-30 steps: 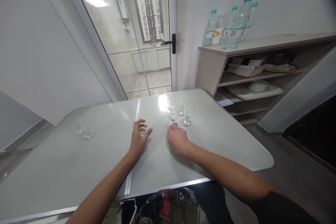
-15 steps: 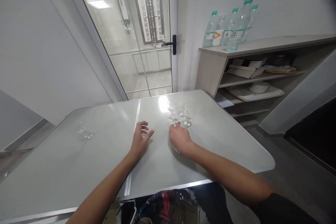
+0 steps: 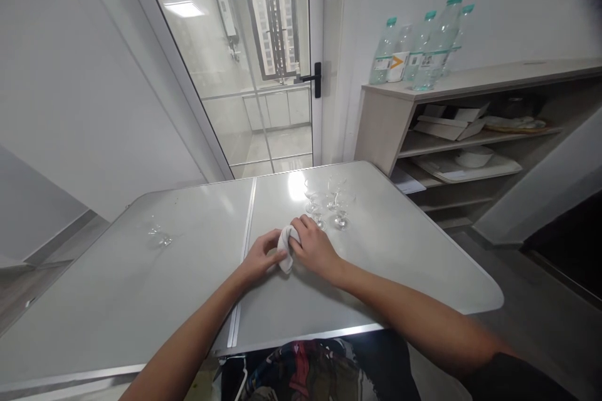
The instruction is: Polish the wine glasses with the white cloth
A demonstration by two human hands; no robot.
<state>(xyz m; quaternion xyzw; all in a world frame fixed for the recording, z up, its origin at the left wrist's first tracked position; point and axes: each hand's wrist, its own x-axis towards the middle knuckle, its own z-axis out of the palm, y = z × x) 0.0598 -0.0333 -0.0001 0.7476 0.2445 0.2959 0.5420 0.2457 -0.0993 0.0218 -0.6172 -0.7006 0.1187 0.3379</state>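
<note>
Pale grey, glossy table (image 3: 385, 263) with rounded far corners, split by a silvery metal strip (image 3: 233, 326) running front to back. Behind it: white-framed glass door (image 3: 318, 131), black lever handle (image 3: 318, 81) on its right edge. Far right, light wood-grain open shelf unit (image 3: 382, 128); clear plastic bottles with green caps (image 3: 437, 53) stand on top.

Both hands meet just right of the strip, over the near half of the table. Between them: white, soft, folded cloth (image 3: 285, 257). Left hand (image 3: 259, 258) pinches its left edge, thumb in front, fingers behind. Right hand (image 3: 317, 252) has curled fingers gripping its upper right part; thumb mostly hidden. Can't tell if the cloth's lower end touches the tabletop.

Clear stemmed glasses (image 3: 341, 222) cluster just beyond the right hand. Nearest one is partly covered by the fingers; contact unclear. Outlines faint, exact count unreadable. One lone clear stemmed glass (image 3: 162, 239) sits well apart, left of the strip; upright or tipped, can't tell.
</note>
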